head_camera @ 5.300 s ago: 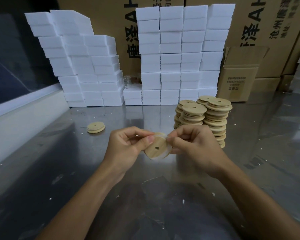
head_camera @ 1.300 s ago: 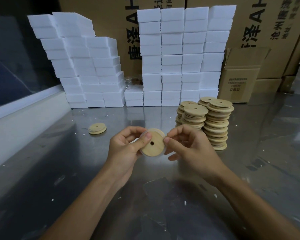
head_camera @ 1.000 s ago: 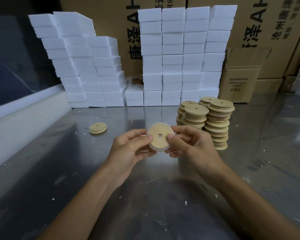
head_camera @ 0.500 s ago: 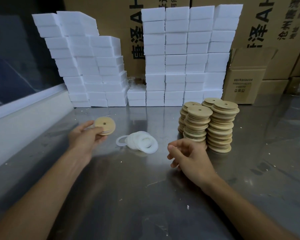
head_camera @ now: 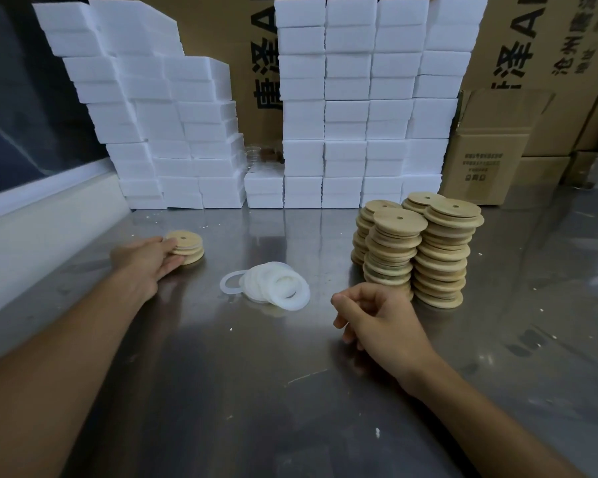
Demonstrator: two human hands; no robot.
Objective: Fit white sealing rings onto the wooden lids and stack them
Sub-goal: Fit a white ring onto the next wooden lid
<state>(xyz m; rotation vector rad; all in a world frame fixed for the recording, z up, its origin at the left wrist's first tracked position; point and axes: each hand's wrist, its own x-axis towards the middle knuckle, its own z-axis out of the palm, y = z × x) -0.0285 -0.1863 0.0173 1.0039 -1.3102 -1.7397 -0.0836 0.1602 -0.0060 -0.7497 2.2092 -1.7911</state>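
On the left of the steel table [head_camera: 242,391] stands a short stack of two wooden lids [head_camera: 188,247], a white ring showing between them. My left hand [head_camera: 145,262] reaches to it; fingers and thumb pinch the top lid's near-left edge. A loose pile of white sealing rings [head_camera: 271,286] lies in the middle. Several taller stacks of bare wooden lids [head_camera: 428,250] stand to the right. My right hand [head_camera: 377,319] hovers just in front of those stacks, fingers loosely curled, holding nothing.
White foam blocks [head_camera: 346,108] are piled in tall columns along the back, with cardboard boxes [head_camera: 487,160] behind and to the right. A white ledge [head_camera: 45,219] runs along the left side. Small white crumbs dot the table.
My left hand has carried the ringed lid leftward and set it down on the lone lid. The right hand let go of it and stays near the tall stacks.
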